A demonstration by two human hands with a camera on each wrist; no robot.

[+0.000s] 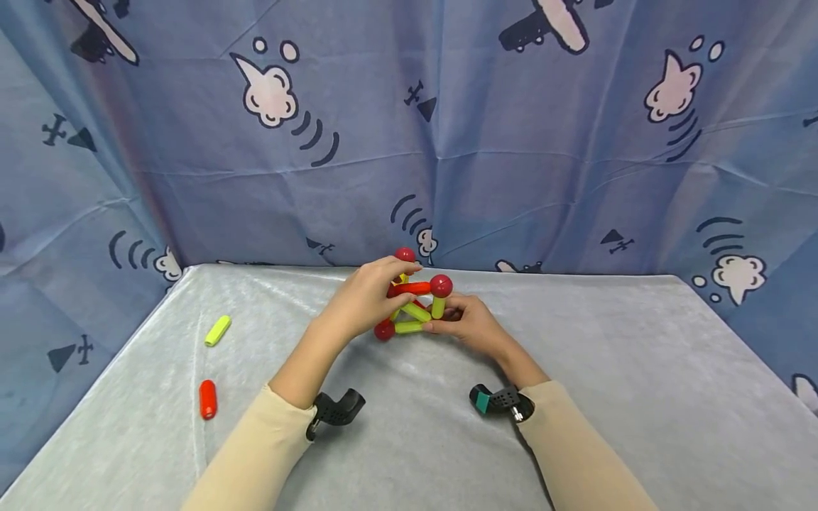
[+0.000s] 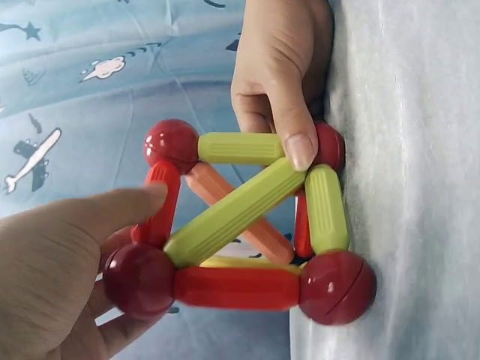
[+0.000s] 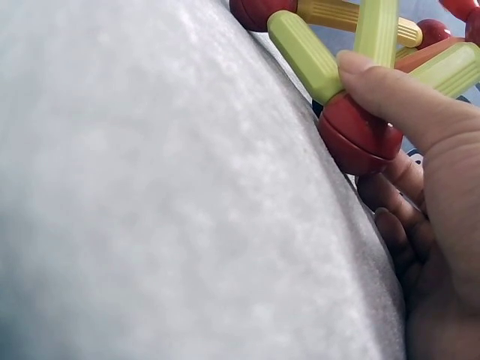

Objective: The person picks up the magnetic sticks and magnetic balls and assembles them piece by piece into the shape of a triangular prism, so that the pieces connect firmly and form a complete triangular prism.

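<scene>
A frame of red balls joined by green, red, orange and yellow toy building sticks [image 1: 417, 311] stands at the back middle of the table. My left hand [image 1: 364, 294] grips its upper left part; in the left wrist view the thumb lies on a short red stick [image 2: 162, 214] and other fingers go behind a dark red ball [image 2: 139, 281]. My right hand [image 1: 473, 326] pinches a lower right corner. There, the right wrist view shows the thumb on a green stick's end [image 3: 304, 56] and a red ball [image 3: 360, 139], with fingers curled behind.
On the left side of the table lie a loose yellow-green stick [image 1: 218, 331] and a loose red stick [image 1: 207, 399]. A pale grey cloth [image 1: 607, 397] covers the table. A blue patterned curtain [image 1: 383, 85] hangs right behind its back edge.
</scene>
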